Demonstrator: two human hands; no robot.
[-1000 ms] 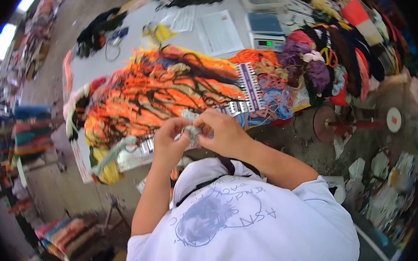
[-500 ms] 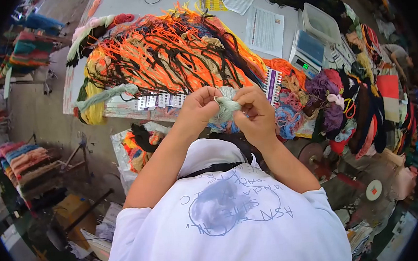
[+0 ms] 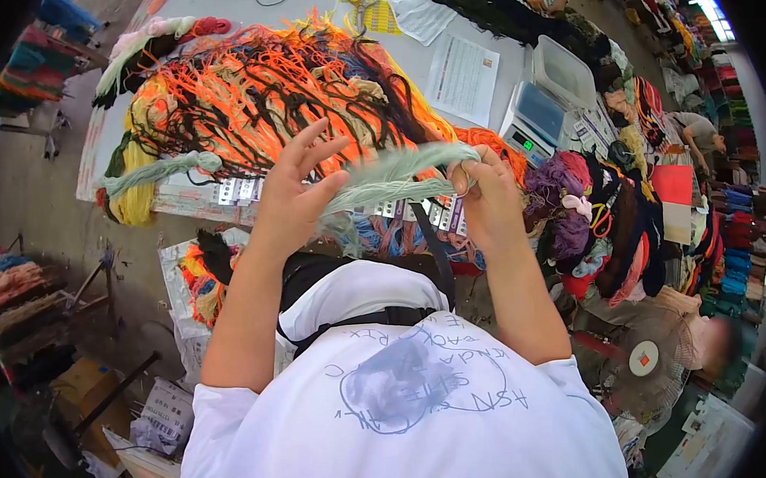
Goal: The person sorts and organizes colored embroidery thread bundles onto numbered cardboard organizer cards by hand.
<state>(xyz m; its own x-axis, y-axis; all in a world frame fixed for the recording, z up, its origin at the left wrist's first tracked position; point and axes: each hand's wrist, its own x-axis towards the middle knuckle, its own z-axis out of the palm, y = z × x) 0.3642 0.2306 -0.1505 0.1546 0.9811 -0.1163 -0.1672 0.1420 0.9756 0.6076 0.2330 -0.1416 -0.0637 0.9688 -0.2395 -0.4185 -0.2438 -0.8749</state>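
Observation:
A pale green skein of yarn (image 3: 388,191) stretches between my hands as a loose loop, its upper strands smeared by motion. My right hand (image 3: 491,191) pinches the skein's right end between thumb and fingers. At the left end, my left hand (image 3: 295,187) is open with its fingers spread, the strands passing close by its thumb. Behind the skein lies a big heap of orange, black and tan yarn (image 3: 240,107). Blue yarn (image 3: 391,231) shows just below it, near the table's front edge. Another twisted pale green skein (image 3: 161,173) rests to the left.
A scale (image 3: 536,113) with a lit green display stands right of a printed sheet (image 3: 463,78). Beside it is a clear plastic tub (image 3: 564,71). Scissors (image 3: 358,5) lie at the back. Purple yarn (image 3: 553,187) piles up rightward. A fan (image 3: 644,358) stands lower right; a person (image 3: 700,132) bends farther off.
My hands have moved apart, and the bundled skein has opened into a long loop. My left hand has let go and spread its fingers. The view has shifted rightward.

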